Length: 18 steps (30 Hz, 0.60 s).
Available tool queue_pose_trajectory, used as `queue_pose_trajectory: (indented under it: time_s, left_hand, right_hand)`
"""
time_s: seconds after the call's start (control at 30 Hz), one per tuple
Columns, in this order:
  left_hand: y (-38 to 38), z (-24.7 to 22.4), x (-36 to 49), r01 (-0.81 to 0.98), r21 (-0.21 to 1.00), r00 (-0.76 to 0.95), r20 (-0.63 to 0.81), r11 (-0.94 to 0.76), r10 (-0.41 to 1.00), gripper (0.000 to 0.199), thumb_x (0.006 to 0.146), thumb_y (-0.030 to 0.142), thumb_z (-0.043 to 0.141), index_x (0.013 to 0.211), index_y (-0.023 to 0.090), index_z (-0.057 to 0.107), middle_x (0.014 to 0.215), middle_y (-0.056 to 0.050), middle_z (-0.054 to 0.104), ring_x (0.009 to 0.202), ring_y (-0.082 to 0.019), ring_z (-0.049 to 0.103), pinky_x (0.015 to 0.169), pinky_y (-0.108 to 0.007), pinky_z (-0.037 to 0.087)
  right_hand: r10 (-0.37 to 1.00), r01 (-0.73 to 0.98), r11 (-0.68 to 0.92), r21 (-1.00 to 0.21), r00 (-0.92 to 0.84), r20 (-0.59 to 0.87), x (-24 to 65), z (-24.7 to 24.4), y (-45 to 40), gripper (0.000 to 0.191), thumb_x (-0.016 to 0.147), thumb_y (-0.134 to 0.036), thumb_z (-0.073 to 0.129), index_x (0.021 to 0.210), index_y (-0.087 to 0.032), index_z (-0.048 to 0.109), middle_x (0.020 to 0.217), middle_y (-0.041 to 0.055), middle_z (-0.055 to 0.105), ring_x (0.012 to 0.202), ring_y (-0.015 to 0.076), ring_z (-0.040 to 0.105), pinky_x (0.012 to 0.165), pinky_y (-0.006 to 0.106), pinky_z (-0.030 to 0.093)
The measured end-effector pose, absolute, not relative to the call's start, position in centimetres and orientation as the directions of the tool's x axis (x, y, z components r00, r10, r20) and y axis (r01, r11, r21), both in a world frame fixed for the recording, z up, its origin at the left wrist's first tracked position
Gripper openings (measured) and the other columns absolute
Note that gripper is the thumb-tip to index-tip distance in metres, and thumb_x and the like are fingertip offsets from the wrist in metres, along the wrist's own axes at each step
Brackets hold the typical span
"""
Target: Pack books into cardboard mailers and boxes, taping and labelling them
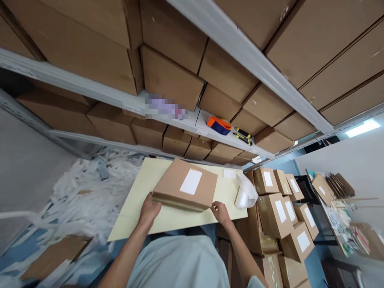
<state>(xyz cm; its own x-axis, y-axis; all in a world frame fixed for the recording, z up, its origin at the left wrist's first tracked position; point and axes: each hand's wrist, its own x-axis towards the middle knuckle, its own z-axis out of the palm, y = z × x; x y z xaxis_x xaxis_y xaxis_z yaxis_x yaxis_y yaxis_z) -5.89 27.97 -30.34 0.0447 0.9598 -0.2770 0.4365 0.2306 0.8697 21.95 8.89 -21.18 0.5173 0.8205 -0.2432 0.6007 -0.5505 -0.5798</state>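
A closed brown cardboard box with a white label on top lies on a pale yellow board. A shiny tape-like strip runs along its near side. My left hand grips the near left corner, its thumb against the side. At the near right corner, my right hand has its fingers pinched together on the box edge; whether tape is also between them I cannot make out. To the right on the board lie a roll of clear wrap and a small white paper.
Shelves packed with cartons rise ahead, holding an orange-and-blue tape dispenser and yellow-black cutters. Labelled cartons are stacked at the right. White scraps cover the floor at left, near a flat cardboard piece.
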Motion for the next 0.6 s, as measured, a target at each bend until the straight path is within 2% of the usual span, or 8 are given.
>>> queue_pose_trajectory:
  time_s: [0.1, 0.2, 0.3, 0.37, 0.47, 0.53, 0.6]
  left_hand:
    - [30.0, -27.8, -4.7, 0.396, 0.866, -0.058, -0.31, 0.307, 0.949, 0.097, 0.074, 0.031, 0.074, 0.166, 0.012, 0.05, 0.154, -0.026, 0.068, 0.154, -0.052, 0.057, 0.128, -0.068, 0.049]
    - [32.2, -22.9, -0.9, 0.366, 0.924, -0.05, -0.1, 0.112, 0.994, 0.096, 0.079, 0.035, 0.078, 0.169, 0.016, 0.049, 0.177, -0.024, 0.049, 0.172, -0.05, 0.032, 0.139, -0.069, 0.033]
    - [34.6, -16.6, 5.3, 0.323, 0.939, 0.042, 0.112, -0.119, 0.993, 0.088, 0.086, 0.036, 0.077, 0.168, 0.018, 0.052, 0.181, -0.021, 0.044, 0.173, -0.046, 0.031, 0.142, -0.065, 0.029]
    - [36.1, -12.3, 9.8, 0.297, 0.92, 0.1, 0.235, -0.255, 0.967, 0.084, 0.087, 0.036, 0.077, 0.166, 0.016, 0.056, 0.181, -0.022, 0.044, 0.174, -0.047, 0.03, 0.142, -0.066, 0.029]
    - [37.7, -7.3, 15.7, 0.272, 0.876, 0.165, 0.365, -0.398, 0.916, 0.079, 0.086, 0.029, 0.075, 0.163, 0.016, 0.06, 0.178, -0.021, 0.049, 0.172, -0.045, 0.034, 0.142, -0.065, 0.031]
    - [38.0, -5.5, 18.4, 0.285, 0.855, 0.188, 0.393, -0.433, 0.9, 0.075, 0.085, 0.024, 0.074, 0.159, 0.014, 0.064, 0.173, -0.022, 0.055, 0.171, -0.046, 0.037, 0.141, -0.066, 0.032]
    - [37.8, -4.9, 20.0, 0.293, 0.849, 0.187, 0.4, -0.439, 0.897, 0.071, 0.085, 0.02, 0.072, 0.155, 0.014, 0.067, 0.168, -0.023, 0.06, 0.169, -0.047, 0.04, 0.14, -0.068, 0.033]
  right_hand:
    - [0.853, 0.663, -0.496, -0.561, 0.493, -0.172, 26.4, -18.1, 12.2, 0.021, 0.091, -0.012, 0.064, 0.083, -0.025, 0.078, 0.09, 0.0067, 0.086, 0.08, 0.0275, 0.082, 0.08, 0.036, 0.063]
    - [0.887, 0.736, -0.398, -0.547, 0.461, -0.026, 31.4, -13.3, 18.3, 0.024, 0.102, -0.021, 0.059, 0.106, -0.023, 0.083, 0.113, 0.0132, 0.086, 0.103, 0.0307, 0.082, 0.099, 0.041, 0.062]
    - [0.933, 0.888, -0.165, -0.429, 0.282, 0.225, 34.8, -7.7, 26.5, 0.033, 0.106, -0.026, 0.059, 0.13, -0.017, 0.079, 0.131, 0.0194, 0.081, 0.125, 0.0347, 0.076, 0.114, 0.048, 0.057]
    - [0.932, 0.93, -0.062, -0.361, 0.183, 0.312, 35.5, -4.3, 31.9, 0.041, 0.106, -0.027, 0.061, 0.143, -0.012, 0.073, 0.142, 0.0237, 0.076, 0.136, 0.0369, 0.07, 0.122, 0.052, 0.052]
    - [0.94, 0.922, -0.081, -0.378, 0.197, 0.28, 35.1, -1.2, 38.4, 0.048, 0.101, -0.019, 0.072, 0.147, -0.007, 0.069, 0.15, 0.0273, 0.071, 0.142, 0.0383, 0.066, 0.126, 0.054, 0.049]
    - [0.943, 0.894, -0.12, -0.433, 0.239, 0.231, 34.5, -0.5, 41.1, 0.045, 0.097, -0.013, 0.078, 0.14, -0.004, 0.072, 0.144, 0.0277, 0.074, 0.138, 0.0382, 0.068, 0.124, 0.052, 0.051]
    - [0.943, 0.87, -0.133, -0.475, 0.258, 0.209, 34.1, -0.7, 42.6, 0.038, 0.098, -0.017, 0.083, 0.133, -0.005, 0.075, 0.138, 0.0242, 0.077, 0.131, 0.0366, 0.072, 0.118, 0.051, 0.056]
